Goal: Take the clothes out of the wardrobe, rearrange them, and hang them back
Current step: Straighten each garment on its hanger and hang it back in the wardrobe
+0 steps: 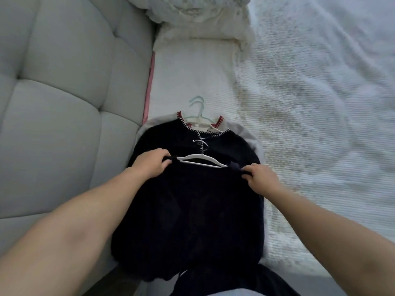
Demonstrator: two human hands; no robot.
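Observation:
A dark navy garment (192, 210) on a white hanger (201, 160) lies on top of a small pile on the bed. My left hand (152, 163) grips its left shoulder and my right hand (259, 178) grips its right shoulder. Under it lies a navy cardigan (171, 135) with white stitched trim, then a pale garment with a red-stitched collar (219, 122) on a mint-green hanger (199, 107). The lower hems are hidden near my body.
A grey tufted headboard (64, 103) runs along the left. White pillows (192, 18) lie at the top, a pink strip (149, 86) edges the mattress, and a white textured bedspread (320, 103) spreads to the right.

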